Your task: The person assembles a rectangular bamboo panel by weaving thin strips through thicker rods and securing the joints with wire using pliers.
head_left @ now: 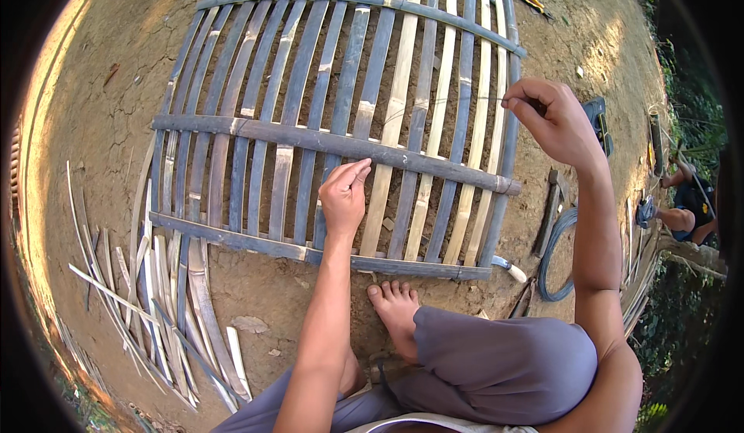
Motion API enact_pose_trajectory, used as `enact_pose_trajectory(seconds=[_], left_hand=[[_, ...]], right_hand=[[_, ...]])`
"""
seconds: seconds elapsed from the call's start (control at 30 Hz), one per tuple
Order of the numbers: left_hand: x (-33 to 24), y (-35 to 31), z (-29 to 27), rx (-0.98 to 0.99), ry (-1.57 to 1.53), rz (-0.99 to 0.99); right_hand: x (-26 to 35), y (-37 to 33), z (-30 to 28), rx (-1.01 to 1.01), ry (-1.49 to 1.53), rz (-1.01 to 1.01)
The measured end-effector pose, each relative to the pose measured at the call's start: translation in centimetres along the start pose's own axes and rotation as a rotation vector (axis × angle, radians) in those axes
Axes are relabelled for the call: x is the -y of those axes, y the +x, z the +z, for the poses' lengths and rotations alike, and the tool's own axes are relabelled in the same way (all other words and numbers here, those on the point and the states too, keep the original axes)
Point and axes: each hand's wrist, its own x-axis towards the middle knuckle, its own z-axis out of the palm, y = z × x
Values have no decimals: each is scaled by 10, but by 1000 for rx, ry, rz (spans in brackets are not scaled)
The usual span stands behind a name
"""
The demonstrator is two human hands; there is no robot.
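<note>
A panel of bamboo slats [288, 107] lies on the ground in front of me, with bamboo crosspieces running over and along it. My left hand [342, 199] is closed in a pinch just at the near side of the thick round crosspiece [310, 138]; what its fingertips hold, if anything, is hidden. My right hand [556, 120] is raised above the panel's right edge, finger and thumb pinched on a thin dark wire [457, 100]. This wire stretches leftward over the pale slats, and its far end is too fine to follow.
Split bamboo strips [167, 301] are heaped at the left. Right of the panel lie a wire coil [552, 266], a knife with a pale handle [509, 269] and a dark flat tool [547, 212]. A yellow-handled tool [532, 0] lies beyond. Another person [690, 208] sits far right.
</note>
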Motion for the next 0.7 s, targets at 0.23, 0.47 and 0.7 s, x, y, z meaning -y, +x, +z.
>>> enact_pose_trajectory(seconds=[0.23,0.47,0.7], left_hand=[[-6,15,8,-28,-112,-280],[1,37,5,121,-193,-470],[-32,25,14,92,177,-496]], right_hand=[[38,-49,40,393,270,-20],[78,-116,139,627,236,-223],[101,-139,198,608,158,-256]])
